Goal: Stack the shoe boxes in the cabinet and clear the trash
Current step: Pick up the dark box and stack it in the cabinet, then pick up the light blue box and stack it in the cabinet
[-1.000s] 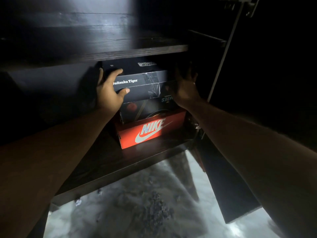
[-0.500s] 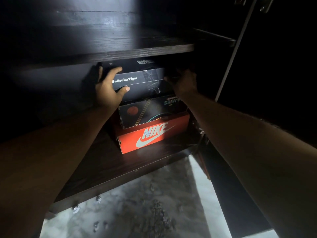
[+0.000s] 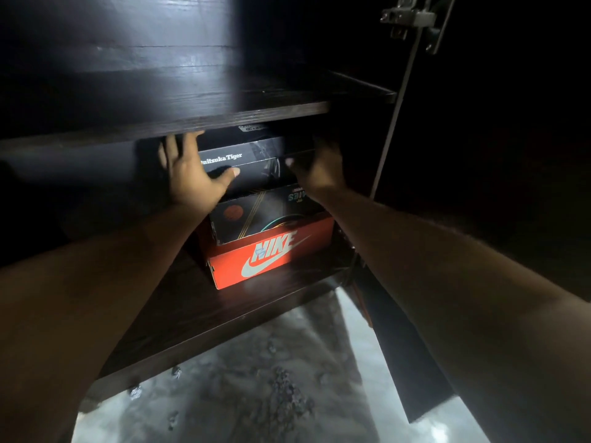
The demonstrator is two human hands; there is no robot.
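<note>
Head: left hand [image 3: 192,177] splayed on black box [image 3: 256,151]; right hand [image 3: 319,171] at corner.

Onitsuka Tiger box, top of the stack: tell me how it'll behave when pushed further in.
Probably stiff: the Onitsuka Tiger box shows straight edges under the left hand pressed against it. Likely slides rather than tips, lying flat on the patterned box. Pushing may drag that box along; it merely rests on the Nike box.

Orange Nike box [image 3: 271,254], white swoosh
</note>
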